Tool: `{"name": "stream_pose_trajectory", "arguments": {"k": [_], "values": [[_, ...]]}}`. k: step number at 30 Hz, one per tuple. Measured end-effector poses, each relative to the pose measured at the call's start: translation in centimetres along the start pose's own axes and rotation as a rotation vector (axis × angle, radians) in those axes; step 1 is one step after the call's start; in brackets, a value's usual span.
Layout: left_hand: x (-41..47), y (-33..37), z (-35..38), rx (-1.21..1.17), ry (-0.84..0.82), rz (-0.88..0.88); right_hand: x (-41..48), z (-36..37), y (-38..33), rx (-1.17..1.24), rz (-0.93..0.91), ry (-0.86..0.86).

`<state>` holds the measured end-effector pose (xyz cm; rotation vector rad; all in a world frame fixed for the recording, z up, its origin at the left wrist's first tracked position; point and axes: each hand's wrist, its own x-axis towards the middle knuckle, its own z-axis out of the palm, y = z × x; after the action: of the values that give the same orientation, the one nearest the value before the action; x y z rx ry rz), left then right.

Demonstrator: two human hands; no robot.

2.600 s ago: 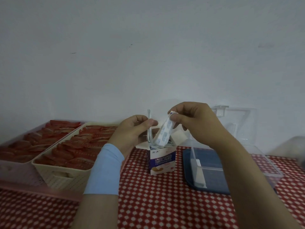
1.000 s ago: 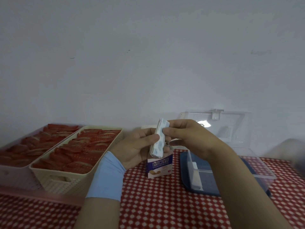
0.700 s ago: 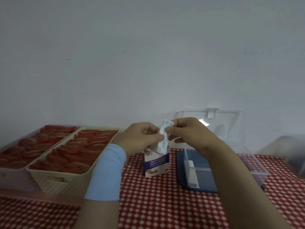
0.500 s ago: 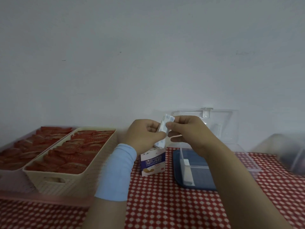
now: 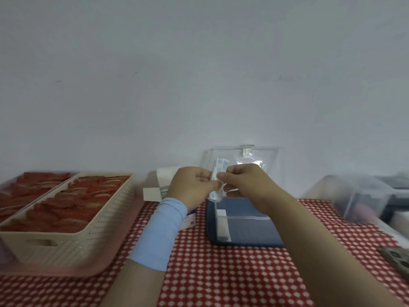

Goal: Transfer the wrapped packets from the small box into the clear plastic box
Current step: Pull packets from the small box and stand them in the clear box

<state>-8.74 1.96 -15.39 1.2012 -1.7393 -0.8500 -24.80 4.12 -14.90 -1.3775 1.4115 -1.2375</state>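
Counter with a red-and-white checked cloth, set against a plain pale wall. Left hand and right hand both pinch a white-and-blue stack of wrapped packets, held upright over the back-left corner of the clear plastic box, lid raised. Small printed cardboard box, flaps open, partly behind the left wrist. Cream perforated plastic basket of red packets at left.

The small box stands between the basket at left and the clear plastic box.
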Motion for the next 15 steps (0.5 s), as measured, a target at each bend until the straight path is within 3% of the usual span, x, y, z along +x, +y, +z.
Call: {"name": "stream_pose_trajectory", "arguments": {"k": [12,15], "values": [[-0.5,-0.3,1.1,0.099,0.001,-0.038,0.4,-1.3,0.7,-0.099,0.040,0.059],[-0.1,-1.1,0.6,0.235,-0.022,-0.117,0.6,-2.9,1.6,-0.328,0.168,0.045]]}}
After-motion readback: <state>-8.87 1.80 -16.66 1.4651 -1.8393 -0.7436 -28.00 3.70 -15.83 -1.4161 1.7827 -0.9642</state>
